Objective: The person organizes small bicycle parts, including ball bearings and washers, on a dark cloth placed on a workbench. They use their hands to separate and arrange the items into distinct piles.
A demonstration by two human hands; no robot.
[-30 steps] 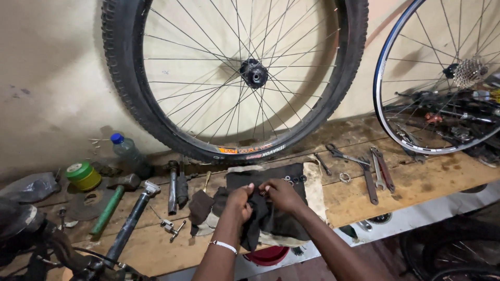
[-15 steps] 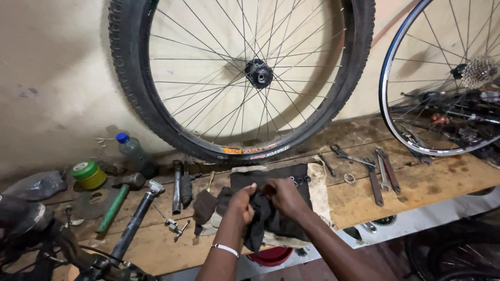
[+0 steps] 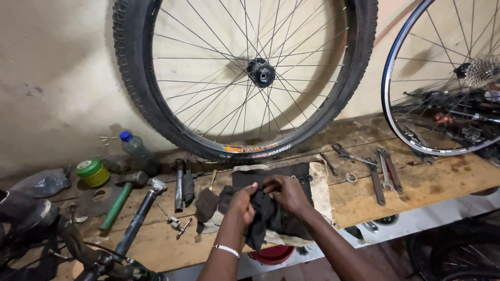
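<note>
Both hands meet over the middle of the wooden bench (image 3: pixel 416 182): our left hand (image 3: pixel 240 205) and right hand (image 3: pixel 285 191) have their fingers closed, pinching a dark cloth (image 3: pixel 265 218) between them. It hangs bunched above a pale sheet (image 3: pixel 320 187) spread near the bench's front edge.

Risks, as we judge them: the cloth is held by fingertips only, so a slack grip could let it drop onto the red bowl (image 3: pixel 272 255) below the edge. Small loose parts (image 3: pixel 177 225) lie just left of the hands and could be swept off by a trailing fold. The large knobby-tyred wheel (image 3: pixel 245 78) leans against the far wall and could roll if the bench is jolted.

Not determinable: whether the cloth wraps some part, since the fingers and folds cover its centre. The second wheel (image 3: pixel 442 88) is cut off at the right, and the dark frame at near left is only partly in view.
</note>
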